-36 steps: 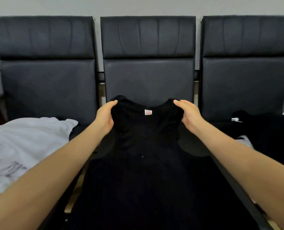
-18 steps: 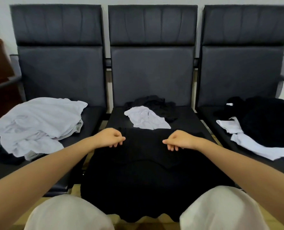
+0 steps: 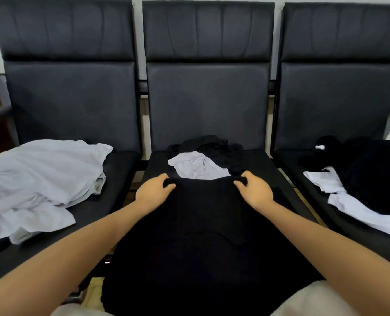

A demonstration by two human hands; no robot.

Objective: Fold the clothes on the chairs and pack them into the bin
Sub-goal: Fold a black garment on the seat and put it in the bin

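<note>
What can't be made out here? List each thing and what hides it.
- Bin: nowhere in the head view.
- Black garment: lower hem cut off by the bottom edge; its folds are lost in the dark fabric.
- Dark clothes on the middle seat: partly covered by a white garment.
- Left hand and right hand: fingertips curled into the fabric, partly hidden.

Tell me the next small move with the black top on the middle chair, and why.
Probably lower the held edge and smooth it flat. The left hand and right hand each grip an upper corner of the black top, which already lies spread over the middle chair seat and the lap. A white garment lies just behind it, so keep the edge short of that.
</note>
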